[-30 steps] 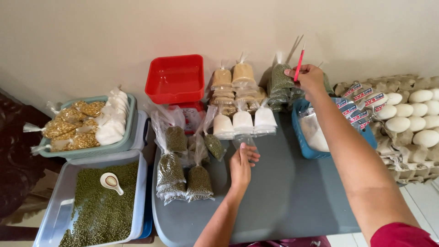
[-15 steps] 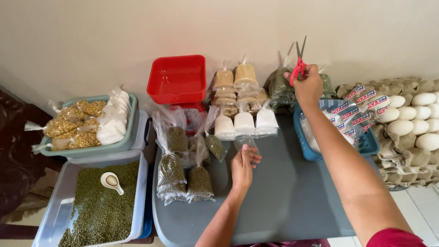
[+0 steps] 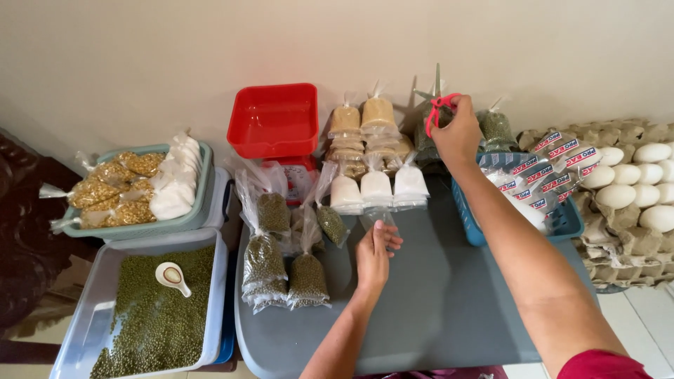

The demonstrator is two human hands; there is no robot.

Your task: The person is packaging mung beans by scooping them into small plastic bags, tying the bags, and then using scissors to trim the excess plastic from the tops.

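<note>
My right hand [image 3: 458, 137] is raised at the back of the grey table [image 3: 435, 309], gripping red-handled scissors [image 3: 437, 98] with the blades pointing up. My left hand [image 3: 373, 256] rests on the table's middle and pinches a small clear plastic bag [image 3: 379, 219] that lies flat. Just beyond it stand three bags of white grains [image 3: 377, 188], with bags of brown grains [image 3: 364, 130] stacked behind them. Bags of green beans [image 3: 281, 263] lie to the left of my left hand.
A red scale tray [image 3: 272, 119] stands at the back. On the left sit a teal basket of filled bags [image 3: 133, 189] and a clear tub of green beans [image 3: 151, 312] with a white scoop [image 3: 172, 277]. A blue basket [image 3: 554, 224] and egg cartons [image 3: 632, 189] are on the right.
My right hand has lifted the scissors out of the blue basket area, up and leftwards toward the wall. My left hand has stayed on the clear bag.
</note>
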